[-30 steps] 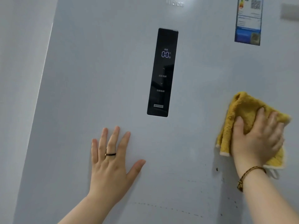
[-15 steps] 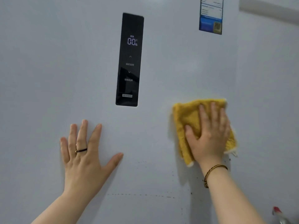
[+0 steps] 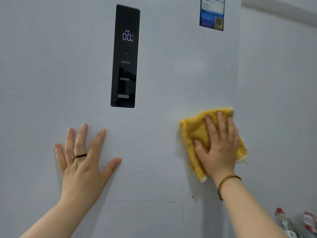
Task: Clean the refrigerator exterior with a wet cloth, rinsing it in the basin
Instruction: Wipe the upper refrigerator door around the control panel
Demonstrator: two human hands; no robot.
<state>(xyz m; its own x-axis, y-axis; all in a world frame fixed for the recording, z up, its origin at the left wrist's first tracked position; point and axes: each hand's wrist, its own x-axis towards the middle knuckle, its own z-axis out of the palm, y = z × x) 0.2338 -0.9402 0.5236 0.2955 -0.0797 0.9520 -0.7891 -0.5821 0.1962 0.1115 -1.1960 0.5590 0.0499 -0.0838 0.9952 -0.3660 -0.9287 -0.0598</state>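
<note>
A person's right hand (image 3: 218,146) presses a folded yellow cloth (image 3: 195,133) flat against the pale grey refrigerator door (image 3: 163,74), fingers extended and slightly spread over the fabric rather than curled around it; the thumb lies across the cloth's lower left part. The cloth sits at the door's right side, its upper right corner just beside the door's vertical right edge (image 3: 237,83), with its white-trimmed lower corners showing beneath the palm and to the right of the wrist. A thin braided bracelet (image 3: 226,184) circles the right wrist. The left hand (image 3: 82,162) rests fully open on the door, palm flat, fingers fanned and thumb held wide, holding nothing; a dark ring (image 3: 79,156) sits on one finger. Between and above the two hands, a black control panel (image 3: 124,57) shows a lit "00" readout, its lower end above the level of the fingertips and apart from both hands. A blue-and-white sticker (image 3: 211,16) is fixed near the door's top right corner, well above the cloth. Bare door surface extends left of the cloth toward the panel and the left hand. Faint dotted marks (image 3: 140,201) and small dark specks cross the door below the hands. Red-capped bottles (image 3: 283,222) show, blurred, at lower right beyond the door's edge
</note>
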